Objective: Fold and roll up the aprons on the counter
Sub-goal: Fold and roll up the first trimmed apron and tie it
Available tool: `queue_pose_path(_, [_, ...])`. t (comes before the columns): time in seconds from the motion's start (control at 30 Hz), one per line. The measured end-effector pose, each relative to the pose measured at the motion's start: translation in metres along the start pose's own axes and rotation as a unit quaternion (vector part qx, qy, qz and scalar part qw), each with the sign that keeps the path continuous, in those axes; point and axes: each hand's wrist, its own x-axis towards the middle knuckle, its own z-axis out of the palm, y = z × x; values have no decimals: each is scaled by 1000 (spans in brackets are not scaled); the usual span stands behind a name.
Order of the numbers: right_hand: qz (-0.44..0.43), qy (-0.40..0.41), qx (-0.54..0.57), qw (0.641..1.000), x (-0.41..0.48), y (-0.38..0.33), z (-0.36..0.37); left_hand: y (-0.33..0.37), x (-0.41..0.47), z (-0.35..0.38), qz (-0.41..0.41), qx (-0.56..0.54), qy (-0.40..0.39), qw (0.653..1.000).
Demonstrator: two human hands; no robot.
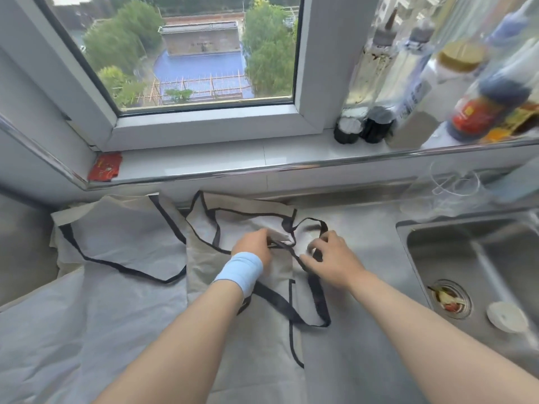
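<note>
Two pale beige aprons with black trim lie on the steel counter [370,237]. One apron [122,240] is spread flat at the left. The other apron [248,214], partly folded, lies in the middle with its black straps [309,304] looping toward me. My left hand [256,243], a light blue band on its wrist, pinches a folded corner of the middle apron near its top. Just to the right, my right hand [329,258] has its curled fingers on a black strap of the same apron.
A steel sink [478,263] with food scraps in its drain and a small white lid is at the right. Bottles and jars [408,83] crowd the windowsill's right end, a red packet [105,167] lies at its left. A clear glass container [449,193] stands behind the sink.
</note>
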Motion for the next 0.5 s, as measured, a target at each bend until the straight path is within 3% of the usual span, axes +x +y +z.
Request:
queue_pose_path(0.1, [-58, -35, -74, 995, -2, 3, 1, 6, -7, 0, 27, -57, 23, 998])
queue_pose_path(0.17, [-48, -42, -58, 996, -1, 1, -6, 18, -14, 0, 89, -49, 58, 993])
queue_pose_path(0.3, [19, 14, 186, 982, 10, -28, -34, 45, -26, -7, 169, -67, 74, 981])
queue_pose_path(0.4, [21, 4, 409, 912, 18, -67, -64, 53, -22, -25, 137, -74, 79, 985])
queue_pose_path(0.5, [-6, -46, 499, 865, 30, -96, -84, 41, -9, -55, 60, -178, 172, 967])
